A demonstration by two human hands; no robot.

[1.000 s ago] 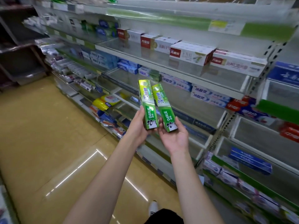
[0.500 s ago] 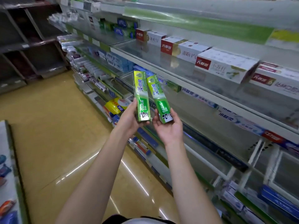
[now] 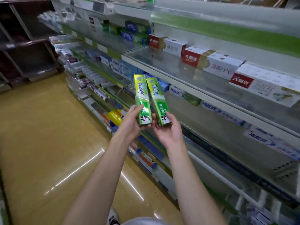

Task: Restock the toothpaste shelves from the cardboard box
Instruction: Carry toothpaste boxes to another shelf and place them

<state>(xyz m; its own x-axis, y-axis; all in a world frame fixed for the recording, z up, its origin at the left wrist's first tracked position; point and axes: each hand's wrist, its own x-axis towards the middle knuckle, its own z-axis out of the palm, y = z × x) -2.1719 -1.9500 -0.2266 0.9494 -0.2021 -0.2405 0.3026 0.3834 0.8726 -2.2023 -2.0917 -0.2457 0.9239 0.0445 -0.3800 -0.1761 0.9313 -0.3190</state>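
Observation:
I hold two green Darlie toothpaste boxes upright in front of the shelving. My left hand [image 3: 132, 122] grips the lower end of the left box [image 3: 142, 98]. My right hand [image 3: 168, 132] grips the bottom of the right box [image 3: 157, 99]. The two boxes stand side by side, almost touching, at the height of the second glass shelf [image 3: 186, 78]. That shelf carries a row of red-and-white toothpaste boxes [image 3: 209, 60] toward the back. No cardboard box is in view.
Glass shelves run along the right, with blue-and-white toothpaste boxes [image 3: 183, 95] below and green and blue boxes [image 3: 134, 32] further up the aisle. A yellow pack [image 3: 116, 116] lies on a low shelf. The tan floor [image 3: 40, 135] stretches left toward dark shelving [image 3: 29, 51].
The view has moved along the aisle and closer to the shelves. Both hands keep their hold on the two green boxes, which stay upright and side by side.

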